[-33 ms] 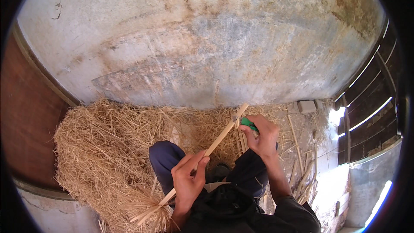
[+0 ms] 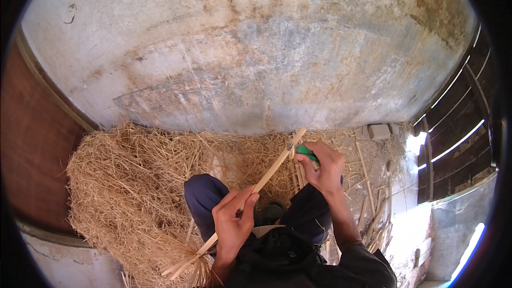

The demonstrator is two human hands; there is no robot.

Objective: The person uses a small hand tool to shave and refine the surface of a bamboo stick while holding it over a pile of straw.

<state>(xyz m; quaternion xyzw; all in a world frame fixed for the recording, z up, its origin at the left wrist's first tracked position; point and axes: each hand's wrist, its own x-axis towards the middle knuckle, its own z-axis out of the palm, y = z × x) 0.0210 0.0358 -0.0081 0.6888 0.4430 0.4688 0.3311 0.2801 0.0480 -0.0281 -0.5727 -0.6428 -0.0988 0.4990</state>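
Observation:
A long pale bamboo strip [image 2: 273, 168] runs slantwise from the lower left up toward the wall. My left hand [image 2: 233, 224] is closed around its middle, thumb laid along it. Near the far end, my right hand [image 2: 324, 168] grips a green-handled knife [image 2: 306, 152]. The small metal blade meets the strip there, and a thin curl of shaving shows beside it. Fine shavings [image 2: 198, 266] fan out around the strip's near end, by my left forearm. How my right fingers wrap the handle is partly hidden.
A big heap of straw-like shavings [image 2: 117, 181] fills the floor at left and along the stained wall [image 2: 256, 64]. At right lie several loose sticks [image 2: 380, 213] and a grey block [image 2: 379, 132]. A dark slatted partition [image 2: 458, 128] stands beyond them; a brown panel [image 2: 37, 144] is at far left.

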